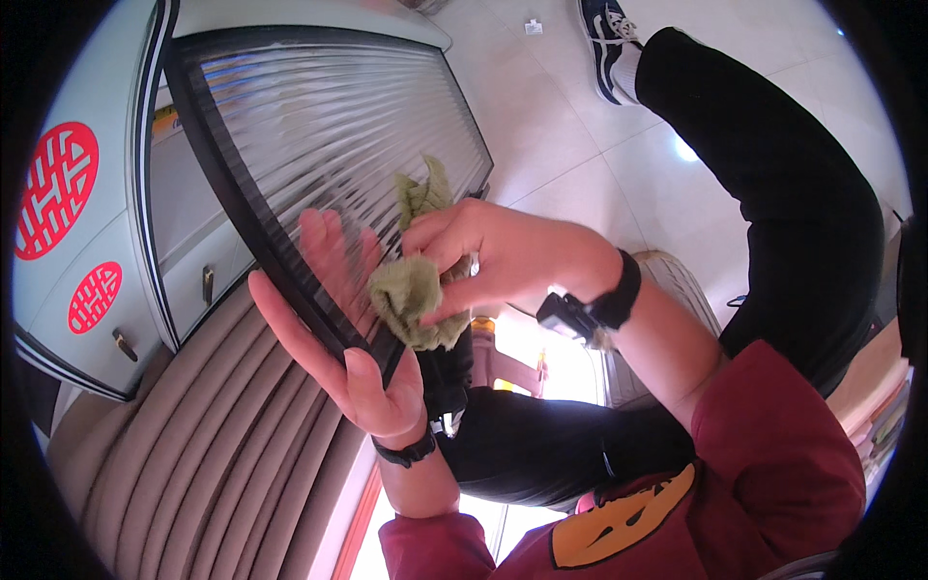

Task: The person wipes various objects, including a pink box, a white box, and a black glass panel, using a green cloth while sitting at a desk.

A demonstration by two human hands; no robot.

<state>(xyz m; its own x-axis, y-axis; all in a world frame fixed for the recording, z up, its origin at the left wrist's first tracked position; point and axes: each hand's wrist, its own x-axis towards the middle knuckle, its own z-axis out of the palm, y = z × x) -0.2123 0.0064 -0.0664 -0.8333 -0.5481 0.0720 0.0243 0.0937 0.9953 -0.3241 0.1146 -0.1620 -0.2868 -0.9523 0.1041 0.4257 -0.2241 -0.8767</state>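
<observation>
A ribbed glass cabinet door [348,138] with a black frame stands swung out from a pale cabinet. My left hand [370,384] supports its near lower corner, the thumb on the frame and several fingers showing blurred through the glass. In my right hand [471,246] is a crumpled green cloth [409,297], pressed at the door's near edge; part of the cloth sticks up between the hand and the glass. The right fingertips are partly hidden in the cloth. Both wrists wear black straps, the right one with a small device on it.
The pale cabinet [80,188] at left bears red round cut-out decorations and small handles. Beige pleated curtain [217,435] hangs below it. Tiled floor [536,123] spreads beyond the door, with a small white piece [533,27] on it. My black-trousered legs lie at the right and below.
</observation>
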